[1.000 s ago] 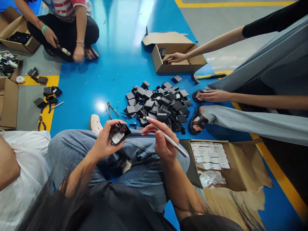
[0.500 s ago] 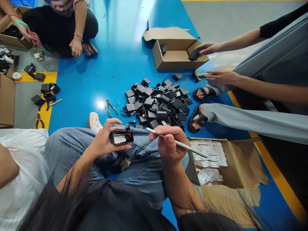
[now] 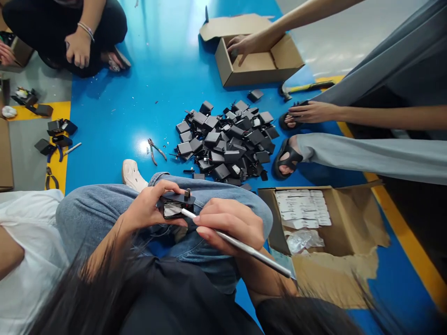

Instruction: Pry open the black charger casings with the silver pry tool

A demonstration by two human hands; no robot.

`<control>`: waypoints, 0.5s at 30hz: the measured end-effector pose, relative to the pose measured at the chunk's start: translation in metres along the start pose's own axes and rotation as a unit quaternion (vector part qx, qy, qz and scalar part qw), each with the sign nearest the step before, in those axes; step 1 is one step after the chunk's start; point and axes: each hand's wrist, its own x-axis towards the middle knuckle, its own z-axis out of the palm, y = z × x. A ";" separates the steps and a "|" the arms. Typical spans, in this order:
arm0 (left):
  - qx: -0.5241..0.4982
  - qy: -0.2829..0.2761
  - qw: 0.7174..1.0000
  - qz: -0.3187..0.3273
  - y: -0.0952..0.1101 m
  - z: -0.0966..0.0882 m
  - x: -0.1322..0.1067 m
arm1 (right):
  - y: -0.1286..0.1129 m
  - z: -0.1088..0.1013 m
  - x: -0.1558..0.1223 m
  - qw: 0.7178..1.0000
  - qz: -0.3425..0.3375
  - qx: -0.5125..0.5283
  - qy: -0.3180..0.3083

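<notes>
My left hand [image 3: 144, 207] grips a small black plastic case [image 3: 176, 199] over my lap, thumb above and fingers below. The case's open side faces me, and a white piece [image 3: 171, 209] sits in it. Closed around a slim silver pen-like rod [image 3: 256, 253] is my right hand [image 3: 234, 224]. The rod's pale tip reaches the open side of the case, by the white piece; whether it touches is too small to tell. Beyond my knees lies a pile of similar black cases [image 3: 232, 139].
Pliers [image 3: 153, 151] lie left of the pile. At right is an open cardboard box [image 3: 349, 214] with white pieces and a plastic bag. A co-worker's hand [image 3: 244, 46] reaches into another cardboard box [image 3: 258, 77], near a hammer [image 3: 303, 87]. Another person sits at upper left.
My right hand has moved left and down, bringing the rod's tip to the case. The co-worker's one hand went into the far box; their other let go of the hammer, now on the floor.
</notes>
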 end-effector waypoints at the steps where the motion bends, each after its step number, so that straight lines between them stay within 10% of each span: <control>1: 0.009 -0.002 1.000 0.002 0.000 0.000 0.000 | 0.000 0.000 -0.001 1.000 0.007 -0.004 -0.003; 15: 0.048 -0.024 0.998 0.023 0.002 -0.001 -0.001 | 0.006 0.000 -0.005 0.999 0.032 0.013 -0.007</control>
